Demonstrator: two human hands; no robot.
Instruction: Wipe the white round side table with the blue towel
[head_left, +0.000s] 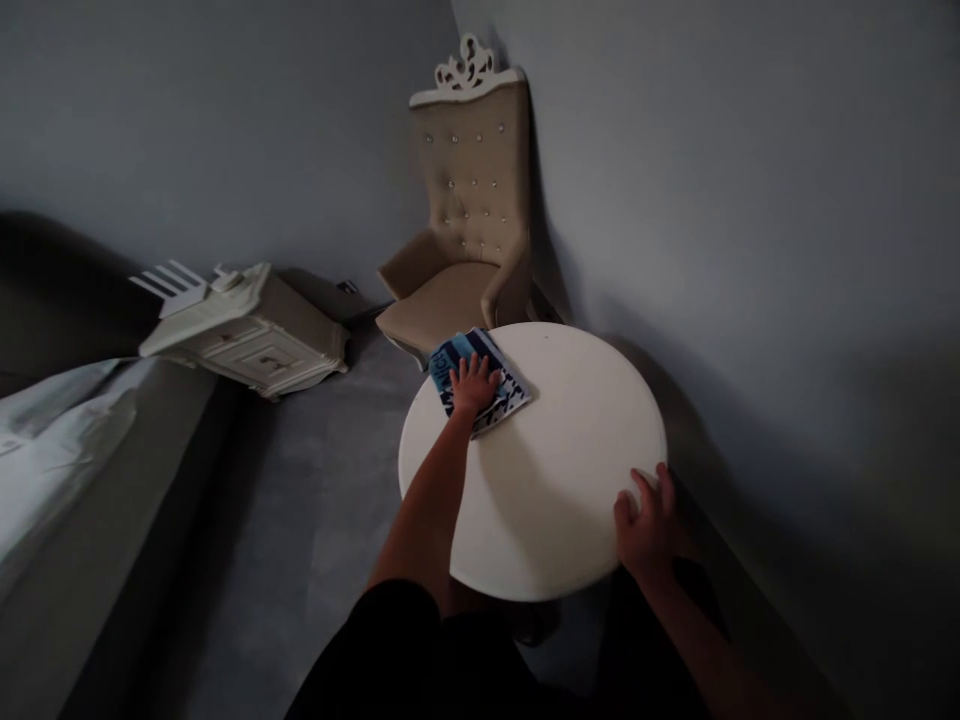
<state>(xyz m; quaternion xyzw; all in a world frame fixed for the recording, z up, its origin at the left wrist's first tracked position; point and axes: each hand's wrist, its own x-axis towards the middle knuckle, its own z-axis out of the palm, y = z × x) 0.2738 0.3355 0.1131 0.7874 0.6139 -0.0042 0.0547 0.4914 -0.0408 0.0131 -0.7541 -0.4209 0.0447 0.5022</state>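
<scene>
My left hand (pixel 474 385) lies palm down with spread fingers on a folded blue, white and dark patterned cloth (pixel 514 393). Some large lettering shows on the cloth, partly hidden under the hand. Both are at the far left part of a round white tabletop (pixel 570 440), where the cloth reaches the rim. At the near right rim, my right hand (pixel 646 525) touches the table with its thumb and fingers apart and bent. Nothing loose shows in that hand.
Behind the table stands a tan buttoned armchair (pixel 439 305) with a carved white top. A white bedside cabinet (pixel 262 345) at the left carries a white router with several antennas (pixel 182 297). A bed (pixel 67 430) is at far left; a grey wall (pixel 765 200) borders the right.
</scene>
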